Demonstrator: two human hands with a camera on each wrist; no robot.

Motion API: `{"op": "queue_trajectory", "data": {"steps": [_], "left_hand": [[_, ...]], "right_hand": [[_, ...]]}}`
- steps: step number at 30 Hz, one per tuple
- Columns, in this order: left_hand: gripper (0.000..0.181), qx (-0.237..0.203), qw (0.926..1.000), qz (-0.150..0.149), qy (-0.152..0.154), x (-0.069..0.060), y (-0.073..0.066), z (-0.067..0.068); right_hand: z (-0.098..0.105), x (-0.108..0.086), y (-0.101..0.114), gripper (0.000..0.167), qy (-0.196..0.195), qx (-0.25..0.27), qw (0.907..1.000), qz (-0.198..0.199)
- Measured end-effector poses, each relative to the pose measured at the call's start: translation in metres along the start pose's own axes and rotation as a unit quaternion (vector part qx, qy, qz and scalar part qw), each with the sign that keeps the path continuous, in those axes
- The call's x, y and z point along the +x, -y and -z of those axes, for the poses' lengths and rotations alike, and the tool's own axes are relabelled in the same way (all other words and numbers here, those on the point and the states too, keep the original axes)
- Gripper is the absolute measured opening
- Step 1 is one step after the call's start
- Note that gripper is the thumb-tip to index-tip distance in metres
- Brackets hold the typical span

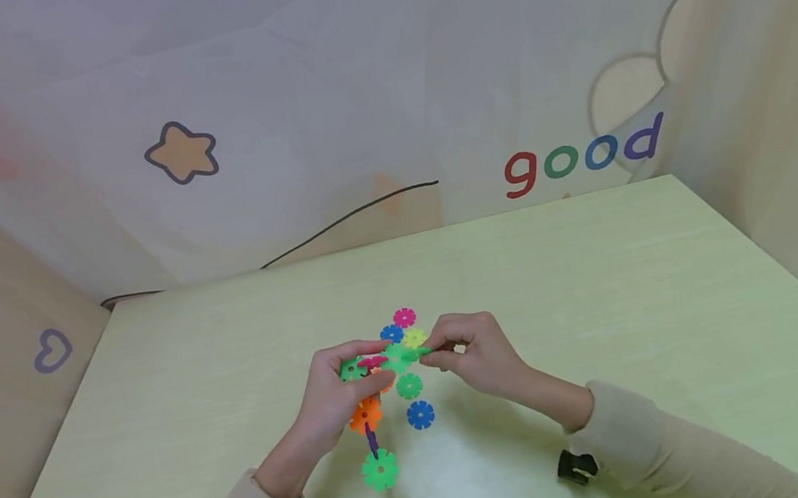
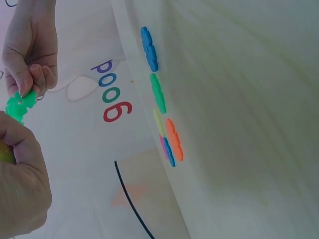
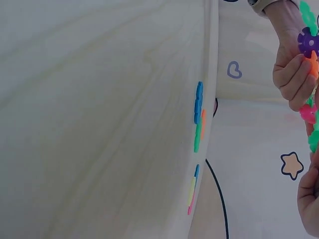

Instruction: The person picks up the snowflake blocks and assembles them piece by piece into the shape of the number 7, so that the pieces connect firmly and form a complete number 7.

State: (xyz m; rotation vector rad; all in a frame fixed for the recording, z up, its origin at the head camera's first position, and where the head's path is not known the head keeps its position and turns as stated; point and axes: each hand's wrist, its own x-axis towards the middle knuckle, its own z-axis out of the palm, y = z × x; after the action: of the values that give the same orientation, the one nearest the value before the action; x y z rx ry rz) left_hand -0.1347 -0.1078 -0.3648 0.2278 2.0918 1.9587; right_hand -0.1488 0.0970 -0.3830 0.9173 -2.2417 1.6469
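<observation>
My left hand [image 1: 324, 398] grips a chain of linked snowflake discs above the table. From it hang an orange disc [image 1: 365, 416], an edge-on purple disc [image 1: 371, 441] and a green disc [image 1: 380, 470] at the bottom. Near the left fingertips, a pink disc [image 1: 373, 362] joins a green disc [image 1: 351, 370] to another green disc [image 1: 396, 358]. My right hand [image 1: 479, 354] pinches a green disc [image 1: 420, 352] between thumb and forefinger, against that end of the chain. Whether its slots are fully engaged is too small to tell.
Loose discs lie flat on the pale table [image 1: 601, 290] beyond and below the hands: pink [image 1: 404, 316], blue [image 1: 391, 334], yellow [image 1: 414, 338], green [image 1: 409, 386], another blue [image 1: 421, 414] and orange [image 2: 174, 139]. A printed curtain [image 1: 314, 66] stands behind the table.
</observation>
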Motion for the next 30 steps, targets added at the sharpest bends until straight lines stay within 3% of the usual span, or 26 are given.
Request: {"op": "queue_trajectory", "data": {"steps": [13,20,30], "left_hand": [[0.036,0.005,0.9997,0.013,0.018,0.001,0.001,0.009],[0.037,0.005,0.9999,0.011,0.012,-0.001,-0.004,0.017],[0.037,0.009,0.9989,0.007,0.045,-0.003,-0.004,0.022]], "right_hand": [[0.006,0.002,0.004,0.007,0.031,-0.033,0.9989,0.012],[0.019,0.012,0.002,0.017,0.064,-0.060,0.9958,-0.028],[0.032,0.035,-0.013,0.021,0.108,-0.089,0.9880,-0.066]]}}
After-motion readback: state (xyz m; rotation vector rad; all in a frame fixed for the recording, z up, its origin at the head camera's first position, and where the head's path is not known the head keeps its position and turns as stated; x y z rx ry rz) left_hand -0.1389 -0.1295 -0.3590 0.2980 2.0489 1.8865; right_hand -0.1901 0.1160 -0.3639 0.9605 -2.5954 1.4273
